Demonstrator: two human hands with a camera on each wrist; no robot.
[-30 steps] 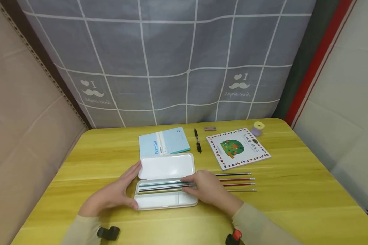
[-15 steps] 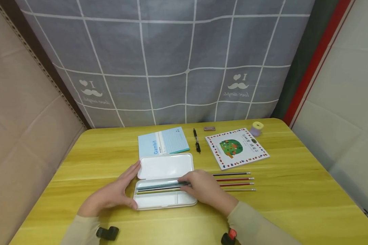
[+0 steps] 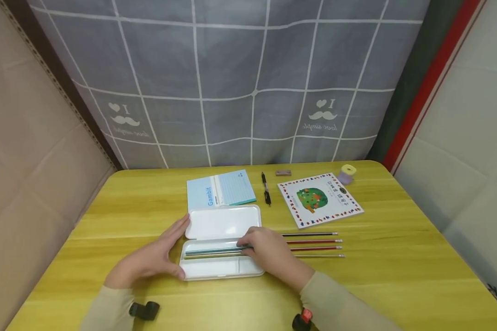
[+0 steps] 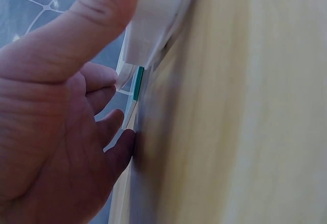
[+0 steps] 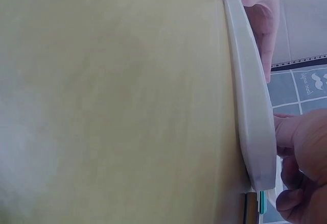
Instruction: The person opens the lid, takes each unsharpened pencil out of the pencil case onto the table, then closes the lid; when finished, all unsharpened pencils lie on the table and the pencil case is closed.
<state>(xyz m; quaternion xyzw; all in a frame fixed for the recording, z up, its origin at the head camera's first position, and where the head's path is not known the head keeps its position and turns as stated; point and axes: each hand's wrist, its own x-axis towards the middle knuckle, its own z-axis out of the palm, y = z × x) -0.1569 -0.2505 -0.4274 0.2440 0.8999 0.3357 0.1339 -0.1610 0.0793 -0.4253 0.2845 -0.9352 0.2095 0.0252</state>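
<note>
A white pencil case (image 3: 209, 269) lies on the table with its lid (image 3: 225, 223) raised back. My left hand (image 3: 151, 262) rests at the case's left side, thumb against the front corner and fingertips by the lid. In the left wrist view the thumb touches the case (image 4: 153, 25) and the fingers are loosely spread. My right hand (image 3: 271, 250) pinches the right ends of several pencils (image 3: 211, 253), which lie lengthwise in the back part of the case. The fingers hide those ends. In the right wrist view, the right hand (image 5: 306, 157) is behind the case wall (image 5: 255, 112).
Several other pencils (image 3: 314, 241) lie side by side to the right, partly behind the right hand. Behind the case are a blue notebook (image 3: 219, 188), a black pen (image 3: 266, 188), an eraser-like block (image 3: 283, 173), a picture book (image 3: 319, 200) and a yellow-and-purple roll-shaped item (image 3: 347, 174).
My right hand has shifted slightly left, and the pencils in it have drawn closer together in the case. The left hand stays at the case's left side.
</note>
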